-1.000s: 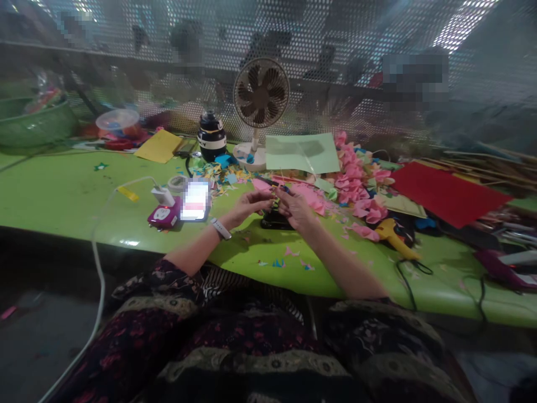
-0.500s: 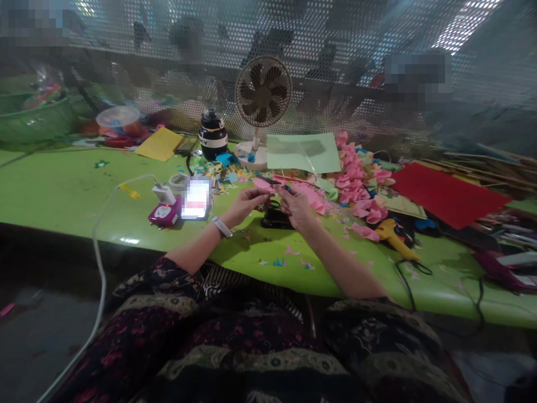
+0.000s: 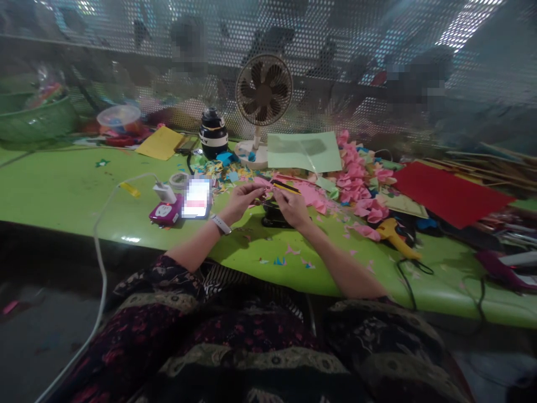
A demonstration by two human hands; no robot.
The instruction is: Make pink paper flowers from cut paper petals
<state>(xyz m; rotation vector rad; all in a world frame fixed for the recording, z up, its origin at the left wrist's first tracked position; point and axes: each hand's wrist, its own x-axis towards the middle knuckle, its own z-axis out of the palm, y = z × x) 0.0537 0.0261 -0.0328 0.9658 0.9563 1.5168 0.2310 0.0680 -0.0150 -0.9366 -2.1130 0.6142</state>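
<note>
Fingers of your left hand [image 3: 241,202] are pinching a pink paper scrap [image 3: 260,183], likely flimsy and best held at its edge; your right hand [image 3: 292,208] is gripping a yellow stick [image 3: 285,187] just beside.

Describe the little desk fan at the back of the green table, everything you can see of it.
The desk fan looks like beige plastic: a round grille over brownish blades, a thin stem and a round white base. It stands upright on the green table, facing the camera, just before the perforated screen. A pale green sheet lies beside its base.
</note>
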